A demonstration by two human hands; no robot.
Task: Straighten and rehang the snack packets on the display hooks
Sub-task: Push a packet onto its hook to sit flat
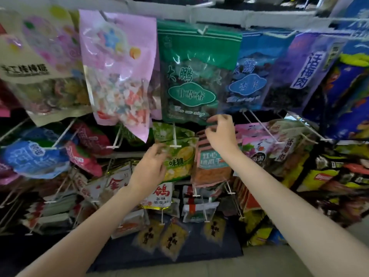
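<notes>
A green-and-yellow snack packet hangs on a white wire hook in the middle row. My left hand grips its left edge. Right beside it hangs an orange-red packet with a teal label. My right hand pinches the top of that orange-red packet, fingers curled around its upper edge. Above both hangs a large green packet, whose lower edge is just over my right hand.
Packed rows of packets hang all around: a pink candy bag at upper left, blue and purple bags at upper right, blue and red ones at left, pink and yellow ones at right. White hook ends stick out toward me. Small yellow packets hang lowest.
</notes>
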